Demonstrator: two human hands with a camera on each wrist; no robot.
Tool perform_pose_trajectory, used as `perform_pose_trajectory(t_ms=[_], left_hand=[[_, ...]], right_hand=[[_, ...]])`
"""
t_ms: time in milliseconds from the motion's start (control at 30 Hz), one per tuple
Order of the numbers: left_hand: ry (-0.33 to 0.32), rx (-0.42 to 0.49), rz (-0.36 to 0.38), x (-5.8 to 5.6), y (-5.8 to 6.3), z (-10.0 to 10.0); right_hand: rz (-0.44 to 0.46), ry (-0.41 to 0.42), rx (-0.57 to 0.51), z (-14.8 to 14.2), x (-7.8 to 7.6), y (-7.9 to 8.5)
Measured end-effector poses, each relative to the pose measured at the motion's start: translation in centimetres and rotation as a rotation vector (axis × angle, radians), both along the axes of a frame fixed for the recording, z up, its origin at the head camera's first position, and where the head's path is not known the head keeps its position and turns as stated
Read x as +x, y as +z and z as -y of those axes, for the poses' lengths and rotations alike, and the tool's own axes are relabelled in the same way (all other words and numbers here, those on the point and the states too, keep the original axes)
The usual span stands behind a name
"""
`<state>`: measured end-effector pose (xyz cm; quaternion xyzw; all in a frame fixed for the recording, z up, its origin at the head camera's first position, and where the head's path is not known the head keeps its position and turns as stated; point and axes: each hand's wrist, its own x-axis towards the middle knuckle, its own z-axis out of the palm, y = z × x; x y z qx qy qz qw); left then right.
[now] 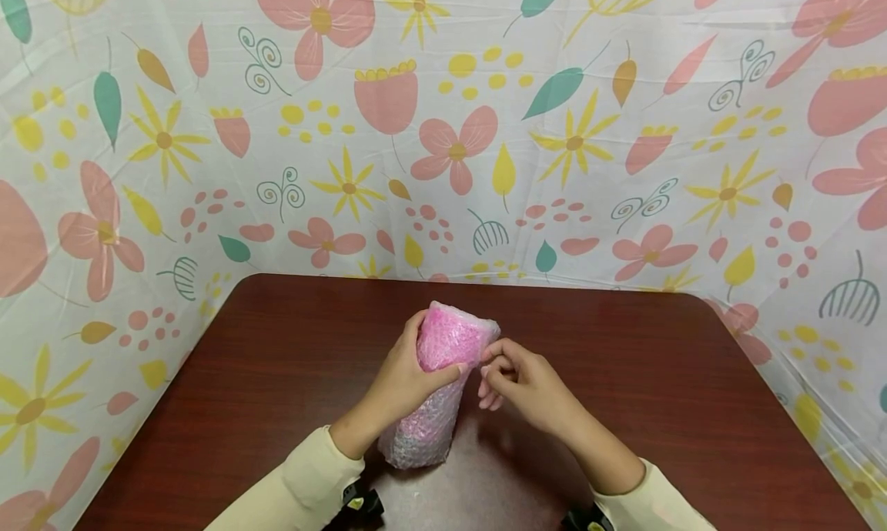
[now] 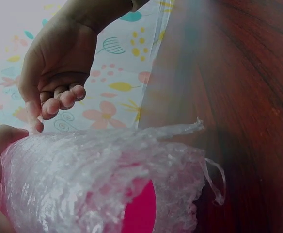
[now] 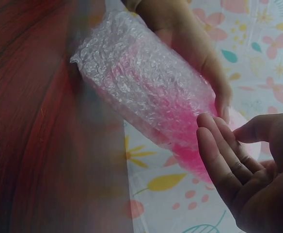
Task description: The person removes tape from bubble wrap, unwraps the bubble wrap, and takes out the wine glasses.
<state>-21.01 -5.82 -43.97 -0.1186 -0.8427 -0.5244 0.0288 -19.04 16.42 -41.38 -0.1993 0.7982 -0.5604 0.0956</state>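
A long pink object in clear bubble wrap (image 1: 419,431) stands tilted over the table, its top leaning right. My left hand (image 1: 402,377) grips it around the upper half, thumb across the front. At the top right edge, my right hand (image 1: 533,389) brings its thumb and forefinger together on the bubble wrap, other fingers loosely bent. In the left wrist view, a smooth bright pink surface (image 2: 142,206) shows through the ragged end of the wrap, where loose strips stick out. The rest of the object is hidden under the wrap.
The dark red-brown wooden table (image 1: 291,338) has rounded far corners. Behind it and at both sides hangs a white cloth (image 1: 443,208) printed with flowers and leaves. Black wrist straps (image 1: 360,504) sit by the cream sleeves (image 1: 298,485).
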Motion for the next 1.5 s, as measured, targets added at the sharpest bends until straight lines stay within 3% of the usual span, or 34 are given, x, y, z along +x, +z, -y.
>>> perform_pose_trajectory(t_ms=[233,567,967,1500], left_hand=[[0.035,-0.004,-0.029,-0.07,-0.04,-0.05],[0.057,-0.039,-0.031,0.17,-0.09,-0.05],[0.044,-0.038,-0.036,0.22,0.04,-0.1],[0.014,-0.041,-0.039,0.25,-0.04,-0.1]], right_hand=[[-0.001,0.0,0.007,0.11,0.0,0.08],[0.124,0.039,-0.028,0.02,0.07,0.2],[0.043,0.06,-0.04,-0.15,-0.08,0.07],[0.063,0.036,-0.059,0.21,-0.13,-0.19]])
